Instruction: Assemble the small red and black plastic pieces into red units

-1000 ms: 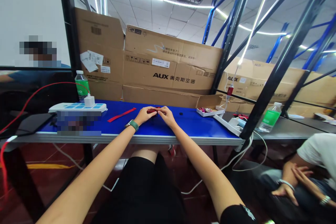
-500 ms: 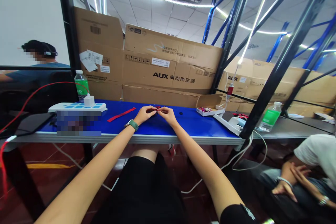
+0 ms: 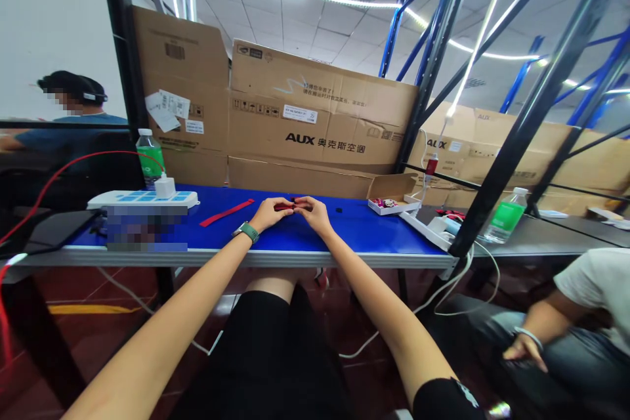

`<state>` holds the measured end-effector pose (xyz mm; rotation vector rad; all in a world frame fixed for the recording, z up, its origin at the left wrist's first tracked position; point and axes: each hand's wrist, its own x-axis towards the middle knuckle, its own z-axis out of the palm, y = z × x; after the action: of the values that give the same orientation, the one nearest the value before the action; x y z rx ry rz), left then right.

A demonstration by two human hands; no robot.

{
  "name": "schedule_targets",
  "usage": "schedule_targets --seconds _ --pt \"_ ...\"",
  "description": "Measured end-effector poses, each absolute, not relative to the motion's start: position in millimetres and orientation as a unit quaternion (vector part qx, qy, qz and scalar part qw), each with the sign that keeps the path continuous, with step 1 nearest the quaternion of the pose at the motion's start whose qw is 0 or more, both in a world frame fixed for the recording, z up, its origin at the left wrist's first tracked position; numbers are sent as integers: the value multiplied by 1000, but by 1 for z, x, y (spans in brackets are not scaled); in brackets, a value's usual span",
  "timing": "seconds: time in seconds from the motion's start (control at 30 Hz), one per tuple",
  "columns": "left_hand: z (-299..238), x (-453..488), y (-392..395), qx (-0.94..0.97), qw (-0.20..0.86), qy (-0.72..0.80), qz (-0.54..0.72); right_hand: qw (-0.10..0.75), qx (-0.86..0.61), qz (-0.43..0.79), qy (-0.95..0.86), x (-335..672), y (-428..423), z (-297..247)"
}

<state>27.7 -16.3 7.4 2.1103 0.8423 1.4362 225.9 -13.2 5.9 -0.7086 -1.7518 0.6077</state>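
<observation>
My left hand (image 3: 270, 212) and my right hand (image 3: 313, 214) meet over the blue tabletop (image 3: 275, 241), fingertips pinched together. Between them is a small red and black piece (image 3: 285, 207), mostly covered by the fingers, so its kind does not show. Left of my left hand lies a flat red strip (image 3: 227, 212) on the table. To the right of my right hand sits a small black piece (image 3: 339, 210). A watch with a green band (image 3: 247, 231) is on my left wrist.
An open small box (image 3: 391, 200) with pink and white items stands at the back right. A white power strip (image 3: 140, 199) with a plugged-in charger is at left, near a water bottle (image 3: 150, 156). Cardboard (image 3: 319, 118) lines the back; a seated person (image 3: 581, 321) is at right.
More of the red piece shows by my left fingers, and my right fingers have shifted slightly. The seated person at right has moved their hands. The camera view has shifted a little.
</observation>
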Motion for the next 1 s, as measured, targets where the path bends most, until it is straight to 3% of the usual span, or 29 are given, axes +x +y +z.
schedule_targets --seconds 0.2,0.33,0.53,0.8,1.0 --pt "4 27 -11 718 239 329 564 511 -270 342 -741 221 -13 6" --pt "1 28 -7 735 270 330 527 516 -289 401 -700 222 -6 3" --pt "4 27 -6 767 221 348 492 559 -292 404 -662 227 -2 1" --pt "10 29 -22 773 232 326 492 555 -306 416 -653 225 -8 5" --pt "15 31 -33 783 130 338 506 547 -290 459 -637 222 -14 5"
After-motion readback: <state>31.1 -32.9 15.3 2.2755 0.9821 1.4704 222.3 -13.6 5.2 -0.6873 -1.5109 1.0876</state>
